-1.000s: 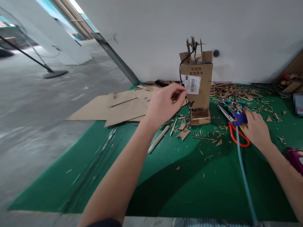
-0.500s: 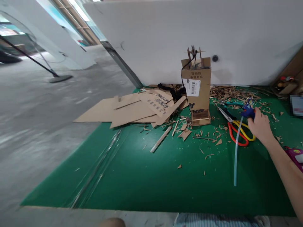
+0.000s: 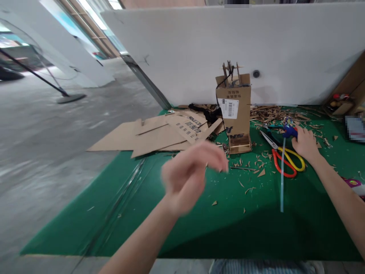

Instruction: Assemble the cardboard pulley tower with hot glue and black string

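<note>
My right hand (image 3: 306, 144) is closed around the handle of a blue glue gun (image 3: 290, 131) at the right of the mat. From its back a long translucent glue stick (image 3: 282, 175) trails toward me, across scissors (image 3: 290, 161) with one red and one yellow handle loop. Blurred by motion, my left hand (image 3: 189, 175) hovers over the middle of the mat, fingers bent and thumb apart, holding nothing visible. Beyond it stands an upright cardboard box (image 3: 236, 106) with a white label, wooden sticks at its top and a black cord down its side.
Flat cardboard pieces (image 3: 159, 133) lie at the left on the green mat (image 3: 137, 220). Cardboard scraps (image 3: 273, 113) pile along the white board (image 3: 182, 53) behind. An open carton (image 3: 342, 102) stands at the far right. Grey floor (image 3: 51, 152) lies to the left.
My left hand has come into view over the mat's middle. My right hand still grips the glue gun, which has shifted slightly left in the picture along with the whole view.
</note>
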`<state>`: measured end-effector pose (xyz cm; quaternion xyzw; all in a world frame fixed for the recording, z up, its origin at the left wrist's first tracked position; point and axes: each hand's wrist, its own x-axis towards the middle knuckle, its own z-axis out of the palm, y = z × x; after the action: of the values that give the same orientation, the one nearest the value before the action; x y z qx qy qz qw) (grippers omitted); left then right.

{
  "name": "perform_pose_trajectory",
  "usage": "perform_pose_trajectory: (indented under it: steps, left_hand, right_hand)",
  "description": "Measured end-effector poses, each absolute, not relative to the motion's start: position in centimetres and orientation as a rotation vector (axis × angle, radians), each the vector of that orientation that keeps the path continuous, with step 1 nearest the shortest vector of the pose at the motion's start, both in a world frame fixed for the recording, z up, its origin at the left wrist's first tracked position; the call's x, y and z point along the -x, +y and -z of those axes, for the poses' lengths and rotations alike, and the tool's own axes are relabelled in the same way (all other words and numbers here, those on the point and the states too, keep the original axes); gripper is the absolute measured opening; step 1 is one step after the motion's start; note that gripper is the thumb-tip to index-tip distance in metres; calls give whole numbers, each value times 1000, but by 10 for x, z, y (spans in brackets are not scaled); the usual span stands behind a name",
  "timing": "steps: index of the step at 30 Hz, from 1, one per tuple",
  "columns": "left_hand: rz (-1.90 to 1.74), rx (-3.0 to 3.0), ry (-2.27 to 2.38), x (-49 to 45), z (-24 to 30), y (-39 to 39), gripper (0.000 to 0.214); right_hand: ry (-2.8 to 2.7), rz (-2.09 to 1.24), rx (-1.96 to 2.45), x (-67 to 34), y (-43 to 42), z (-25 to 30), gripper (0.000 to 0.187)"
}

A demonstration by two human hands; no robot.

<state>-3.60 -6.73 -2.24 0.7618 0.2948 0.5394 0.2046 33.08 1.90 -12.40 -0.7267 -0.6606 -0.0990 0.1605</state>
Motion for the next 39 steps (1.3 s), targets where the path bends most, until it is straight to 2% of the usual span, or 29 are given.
perform_pose_trajectory:
  steps: [4,7,9,13,17,20,25,30,33,39]
  left_hand:
    - [-1648,-1680,1272,30,50,14,22]
    - [-1511,-1555,1472,27,69,62,50]
    - [-1403,-1620,1423,24,76,78,59]
    - [-1359,-1732,1372,16,79,85,26]
    - [-1400,-1797,1498,17,78,76,25]
    - [-1288,-1941,1680,25,72,65,26]
    - [-1382,-2155,1853,32,46,46,31]
    - [-1700,-1880,1351,10,-2,25,34]
    - [-1762,-1731,1019,-8,-30,6,30]
    - [-1402,-1638,814,-37,-55,-44,22]
  right_hand:
    - [-1881,228,2095,-334,35,131,58]
    - [-1865,197,2102,-334,39,134,56]
    - [-1849,194,2111,-333,37,132,53]
    - [-1792,320,2097,-322,25,119,50]
    - [-1852,365,1891,-298,5,99,48]
    - [-1914,327,1742,-276,-12,85,47]
    - [-2075,-44,1410,-239,-36,66,39]
    - [-1947,-700,1193,-206,-49,40,37]
    - [-1821,-954,1061,-191,-51,26,37]
    - [-1439,-1351,709,-176,-45,14,41]
